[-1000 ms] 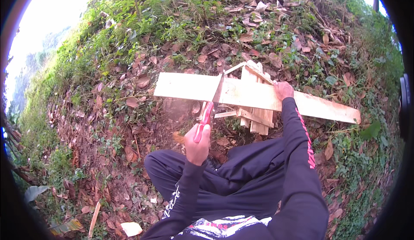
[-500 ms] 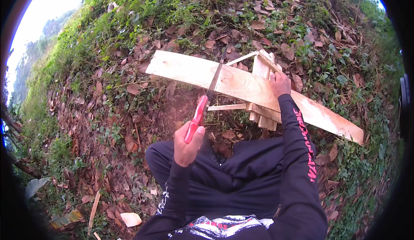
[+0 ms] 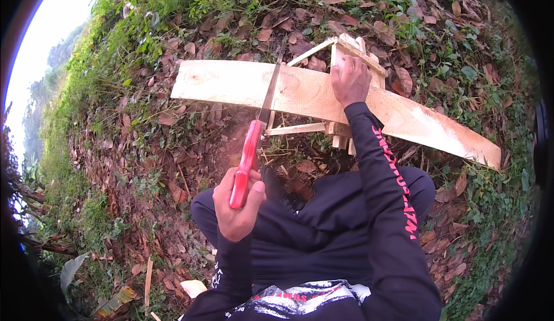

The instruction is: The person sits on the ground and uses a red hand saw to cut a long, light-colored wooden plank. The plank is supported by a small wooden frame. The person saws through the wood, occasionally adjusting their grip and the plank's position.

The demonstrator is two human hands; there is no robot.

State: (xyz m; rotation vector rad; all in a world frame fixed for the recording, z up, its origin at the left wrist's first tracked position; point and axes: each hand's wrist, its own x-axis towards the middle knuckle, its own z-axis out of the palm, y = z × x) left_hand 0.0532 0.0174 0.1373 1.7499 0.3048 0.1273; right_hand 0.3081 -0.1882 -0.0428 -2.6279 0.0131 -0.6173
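My left hand (image 3: 235, 208) is closed round the red handle of a handsaw (image 3: 248, 154). Its narrow dark blade points away from me and lies across a long pale wooden board (image 3: 225, 84), left of the board's middle. My right hand (image 3: 351, 81) bears down on the board from above, its fingers bent over the far edge beside a small wooden stand (image 3: 376, 73). That stand, built of several pieces of wood, holds the board up from underneath. Part of it is hidden by the board and my right hand.
My bent legs (image 3: 323, 217) in dark trousers are just on the near side of the board. Dry brown leaves and green plants (image 3: 190, 9) cover the ground around. A thin wood strip (image 3: 148, 280) and a pale wood scrap (image 3: 193, 288) lie at lower left.
The saw has shifted slightly toward me along its stroke, still across the board. My right hand has moved left on the board, and the view has turned a little.
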